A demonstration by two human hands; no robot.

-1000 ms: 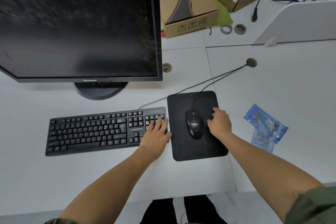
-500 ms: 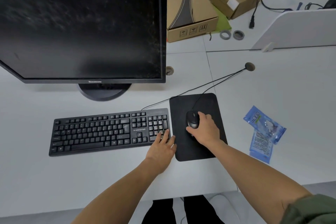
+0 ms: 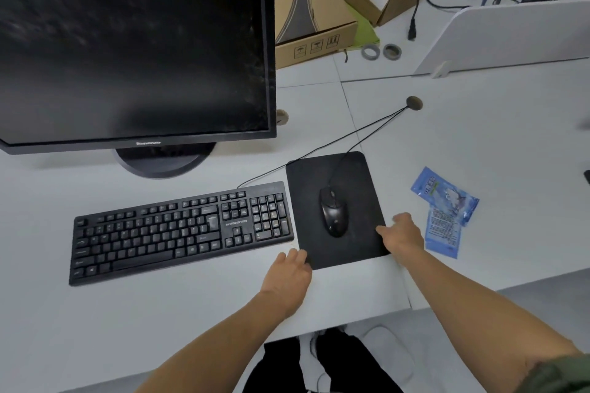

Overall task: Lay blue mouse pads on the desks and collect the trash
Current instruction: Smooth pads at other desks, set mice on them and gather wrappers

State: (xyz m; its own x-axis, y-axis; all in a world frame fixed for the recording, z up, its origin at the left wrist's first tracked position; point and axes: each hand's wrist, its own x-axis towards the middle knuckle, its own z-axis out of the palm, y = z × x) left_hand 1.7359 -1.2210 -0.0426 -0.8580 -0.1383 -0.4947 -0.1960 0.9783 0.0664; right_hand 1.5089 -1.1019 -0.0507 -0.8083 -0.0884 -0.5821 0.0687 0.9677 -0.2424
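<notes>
One mouse pad lies just right of the keyboard, mouse aboard; left hand and right hand rest loose-fingered on its near corners. Blue wrappers, farther right, await collection.

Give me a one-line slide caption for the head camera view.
Left hand and right hand flank the dark mouse pad, wired mouse on top; blue wrappers alongside.

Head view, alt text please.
A person's left hand touches the near-left corner of a dark mouse pad on a white desk, and the right hand its right edge. A black wired mouse sits on the pad, keyboard and monitor to its left, blue wrappers to its right.
</notes>
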